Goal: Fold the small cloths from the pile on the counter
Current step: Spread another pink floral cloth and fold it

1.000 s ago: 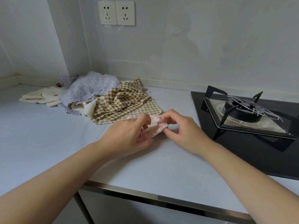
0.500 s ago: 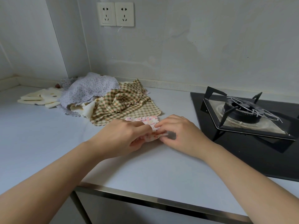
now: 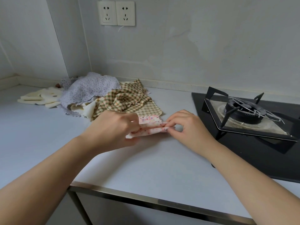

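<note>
Counter (image 3: 146, 163), spotted cloth (image 3: 151, 125) pinched between hands (image 3: 112, 127) (image 3: 190, 127)

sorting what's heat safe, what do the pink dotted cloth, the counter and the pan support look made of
Pink dotted cloth: thin soft fabric, matte; creases where folded. Counter: smooth pale slab, maybe stone or laminate. Pan support: dark matte metal, likely cast iron.

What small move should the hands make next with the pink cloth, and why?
Probably press the pink cloth flat on the counter to set the fold: the left hand and the right hand pinch its two ends, and its folded layers lie loose, not yet flat.
</note>
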`<state>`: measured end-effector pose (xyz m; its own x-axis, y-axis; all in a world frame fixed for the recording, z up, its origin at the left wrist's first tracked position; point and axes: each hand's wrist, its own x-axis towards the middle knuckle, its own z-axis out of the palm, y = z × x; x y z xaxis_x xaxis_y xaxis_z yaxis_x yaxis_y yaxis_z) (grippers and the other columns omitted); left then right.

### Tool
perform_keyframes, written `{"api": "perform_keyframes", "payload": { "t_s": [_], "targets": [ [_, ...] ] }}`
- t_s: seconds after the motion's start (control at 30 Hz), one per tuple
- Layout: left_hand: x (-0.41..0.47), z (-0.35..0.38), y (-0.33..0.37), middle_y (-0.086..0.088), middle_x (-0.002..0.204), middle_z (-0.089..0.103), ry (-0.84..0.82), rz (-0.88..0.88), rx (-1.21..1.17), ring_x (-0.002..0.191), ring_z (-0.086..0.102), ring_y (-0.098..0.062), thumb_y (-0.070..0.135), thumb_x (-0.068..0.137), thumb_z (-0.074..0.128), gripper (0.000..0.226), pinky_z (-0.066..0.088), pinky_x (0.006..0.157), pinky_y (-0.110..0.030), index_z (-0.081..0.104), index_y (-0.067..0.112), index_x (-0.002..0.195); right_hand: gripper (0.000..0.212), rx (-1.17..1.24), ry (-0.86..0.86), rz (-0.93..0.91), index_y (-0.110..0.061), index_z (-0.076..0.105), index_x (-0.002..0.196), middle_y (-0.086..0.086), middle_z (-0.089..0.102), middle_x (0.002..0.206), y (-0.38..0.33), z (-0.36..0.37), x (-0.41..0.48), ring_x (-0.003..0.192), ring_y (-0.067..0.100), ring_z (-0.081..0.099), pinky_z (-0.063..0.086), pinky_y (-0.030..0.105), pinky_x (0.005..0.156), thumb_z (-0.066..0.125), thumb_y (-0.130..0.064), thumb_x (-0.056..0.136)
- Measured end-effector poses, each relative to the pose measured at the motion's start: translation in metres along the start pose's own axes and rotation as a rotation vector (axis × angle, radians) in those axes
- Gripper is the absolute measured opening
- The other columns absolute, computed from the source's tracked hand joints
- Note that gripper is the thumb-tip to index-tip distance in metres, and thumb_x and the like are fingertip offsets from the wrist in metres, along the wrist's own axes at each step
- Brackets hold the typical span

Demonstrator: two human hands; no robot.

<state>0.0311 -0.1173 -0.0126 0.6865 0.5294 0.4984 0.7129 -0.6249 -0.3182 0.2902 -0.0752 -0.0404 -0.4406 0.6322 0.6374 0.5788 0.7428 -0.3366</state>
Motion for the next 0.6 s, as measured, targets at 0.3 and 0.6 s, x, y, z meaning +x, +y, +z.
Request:
{"api": "perform_keyframes", "payload": {
  "t_s": [0.3,0.6],
  "targets": [
    [0.002,0.002,0.004,0.008,0.084,0.064,0.089,-0.066,-0.051,0.061,0.061,-0.020,0.032,0.091,0.054,0.015,0.045,0.043,-0.032,0.067,0.025,0.091,0.014,0.069,0.166,0.003,-0.009,0.070,0.069,-0.010,0.065,0.078,-0.005,-0.010,0.002,0.082,0.009,0.060,0.046,0.021,0.078,0.075,0.004,0.072],
    [0.000,0.001,0.003,0.011,0.078,0.065,0.262,-0.348,-0.257,0.068,0.065,-0.010,0.037,0.083,0.062,0.017,0.053,0.053,-0.033,0.063,0.020,0.084,0.017,0.231,0.244,0.100,-0.012,0.064,0.073,-0.007,0.065,0.077,-0.015,-0.023,0.002,0.079,0.009,0.063,0.050,0.023,0.079,0.073,0.002,0.076]
  ]
}}
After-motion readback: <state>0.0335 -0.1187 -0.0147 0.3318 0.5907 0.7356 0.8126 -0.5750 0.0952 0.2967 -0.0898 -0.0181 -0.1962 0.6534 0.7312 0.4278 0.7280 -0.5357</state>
